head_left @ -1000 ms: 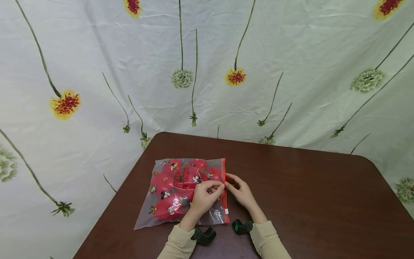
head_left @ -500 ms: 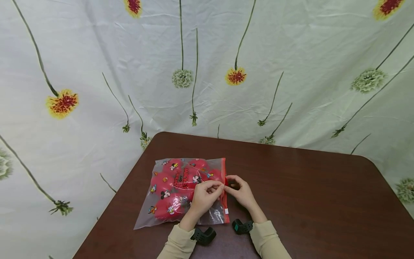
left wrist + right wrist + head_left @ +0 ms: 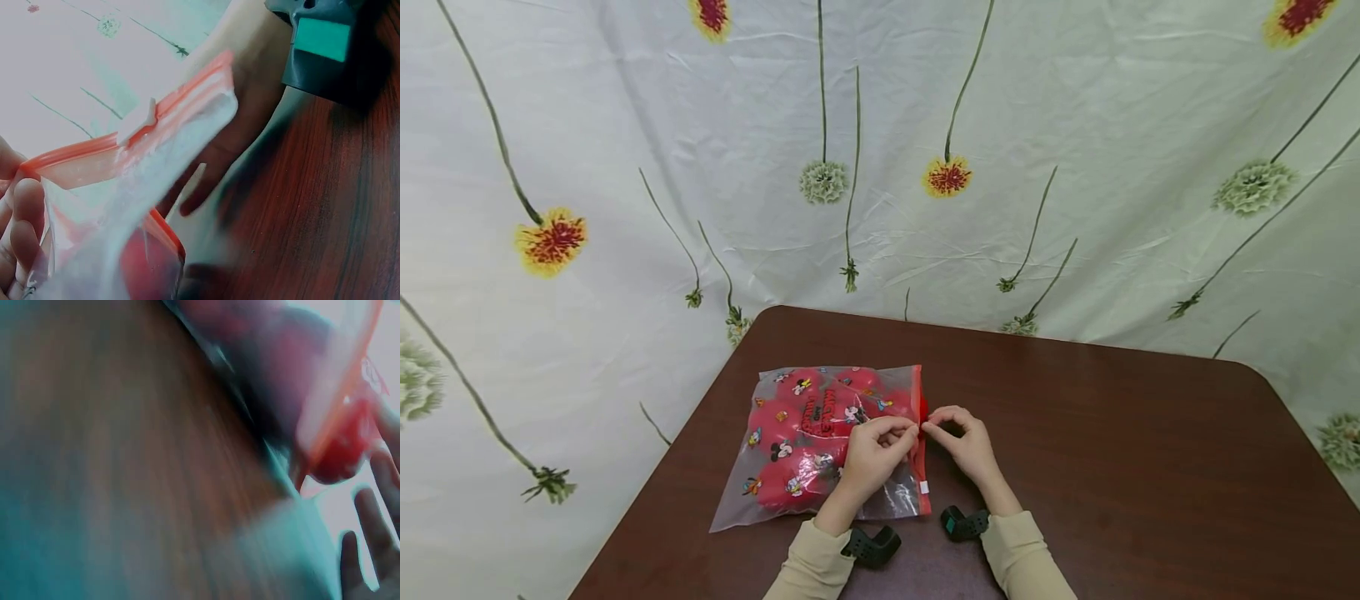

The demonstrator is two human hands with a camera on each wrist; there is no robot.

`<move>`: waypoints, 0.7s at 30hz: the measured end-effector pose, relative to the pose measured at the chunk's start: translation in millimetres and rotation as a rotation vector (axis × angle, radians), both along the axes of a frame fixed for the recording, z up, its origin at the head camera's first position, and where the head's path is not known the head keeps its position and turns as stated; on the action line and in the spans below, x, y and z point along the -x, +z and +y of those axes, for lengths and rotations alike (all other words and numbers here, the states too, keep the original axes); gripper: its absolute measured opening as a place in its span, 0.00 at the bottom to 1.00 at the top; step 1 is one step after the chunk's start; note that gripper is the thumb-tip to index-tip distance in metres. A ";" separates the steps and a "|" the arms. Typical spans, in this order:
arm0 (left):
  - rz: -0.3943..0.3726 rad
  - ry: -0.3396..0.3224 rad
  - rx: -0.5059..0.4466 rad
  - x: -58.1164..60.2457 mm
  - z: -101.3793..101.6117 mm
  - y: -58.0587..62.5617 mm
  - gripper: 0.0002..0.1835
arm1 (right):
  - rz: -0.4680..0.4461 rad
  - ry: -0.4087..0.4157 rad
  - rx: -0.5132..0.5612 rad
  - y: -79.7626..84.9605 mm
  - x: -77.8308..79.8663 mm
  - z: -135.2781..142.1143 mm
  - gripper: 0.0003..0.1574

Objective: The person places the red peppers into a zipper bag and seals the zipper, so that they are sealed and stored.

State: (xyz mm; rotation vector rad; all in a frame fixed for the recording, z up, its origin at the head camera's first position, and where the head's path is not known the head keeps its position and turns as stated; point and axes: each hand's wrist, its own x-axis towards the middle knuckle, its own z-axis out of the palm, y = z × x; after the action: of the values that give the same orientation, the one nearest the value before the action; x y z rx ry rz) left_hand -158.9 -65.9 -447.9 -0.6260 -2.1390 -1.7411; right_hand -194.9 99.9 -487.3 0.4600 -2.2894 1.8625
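On the tabletop lies a clear plastic zip bag point(image 3: 801, 454) with cartoon prints, filled with several round red things. Its orange-red zip edge point(image 3: 918, 383) faces right, with a white slider point(image 3: 924, 487) near its lower end. My left hand point(image 3: 872, 457) pinches the upper lip at mid-edge. Across from it my right hand point(image 3: 972, 450) has thumb and forefinger curled together at the mouth, apparently pinching its other side; the tips are partly hidden. In the left wrist view the orange lips point(image 3: 75, 153) stand apart. One glossy red round thing point(image 3: 350, 447) bulges at the mouth beside the right fingers point(image 3: 375, 525).
The dark brown wooden table point(image 3: 1112, 450) extends to the right of the bag. A pale flowered cloth point(image 3: 880, 233) hangs behind it. Black bands with camera mounts point(image 3: 872, 546) sit on both wrists. The right wrist view is blurred.
My right hand has shifted slightly, its fingers curling back from the zip edge toward the thumb. More red shows at the bag's mouth. The left hand keeps its pinch almost unmoved.
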 end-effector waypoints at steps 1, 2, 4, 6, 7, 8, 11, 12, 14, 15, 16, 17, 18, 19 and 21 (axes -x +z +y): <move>-0.003 0.003 -0.001 -0.1 0.0 0.2 0.04 | 0.010 0.002 0.009 0.0 0.2 0.4 0.10; -0.006 0.006 0.000 -0.2 -0.2 0.4 0.04 | 0.018 0.006 0.011 0.0 0.4 0.8 0.11; -0.011 0.007 0.000 -0.4 -0.2 0.6 0.04 | 0.013 0.023 0.014 0.0 0.3 1.1 0.16; -0.016 0.007 0.003 -0.6 -0.1 0.8 0.04 | 0.007 0.027 0.014 0.0 0.3 1.2 0.20; -0.018 0.009 0.006 -0.7 0.0 0.9 0.04 | 0.001 0.028 0.016 -0.2 0.5 1.2 0.22; -0.020 0.010 0.008 -0.8 0.1 1.0 0.04 | -0.005 0.032 0.021 -0.4 0.5 1.3 0.25; -0.024 0.015 0.012 -1.0 0.3 1.3 0.04 | -0.023 0.038 0.020 -0.8 0.6 1.4 0.30; -0.024 0.016 0.012 -1.0 0.3 1.4 0.04 | -0.030 0.041 0.022 -0.8 0.8 1.5 0.32; -0.024 0.016 0.011 -1.0 0.4 1.6 0.04 | -0.041 0.049 0.019 -0.2 1.1 1.6 0.34; -0.024 0.015 0.012 -1.0 0.5 1.6 0.04 | -0.045 0.054 0.014 0.1 1.4 1.7 0.35; -0.024 0.015 0.011 -1.0 0.5 1.7 0.04 | -0.046 0.062 0.013 0.2 2.0 1.8 0.36; -0.023 0.014 0.011 -1.0 0.5 1.7 0.04 | -0.052 0.070 0.010 0.6 2.3 2.1 0.36; -0.023 0.013 0.010 -1.1 0.6 1.9 0.04 | -0.059 0.078 0.002 0.9 2.6 2.3 0.37; -0.022 0.013 0.010 -1.1 0.6 1.9 0.04 | -0.065 0.086 -0.006 1.2 2.9 2.6 0.38; -0.021 0.012 0.009 -1.2 0.7 1.8 0.04 | -0.076 0.101 -0.017 1.6 3.6 3.2 0.39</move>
State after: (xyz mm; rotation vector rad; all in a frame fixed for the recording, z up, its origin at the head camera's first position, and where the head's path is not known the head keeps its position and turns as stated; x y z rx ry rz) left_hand -157.7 -65.2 -446.0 -0.5988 -2.1612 -1.7410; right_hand -198.5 103.2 -485.8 0.5252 -2.3737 1.9400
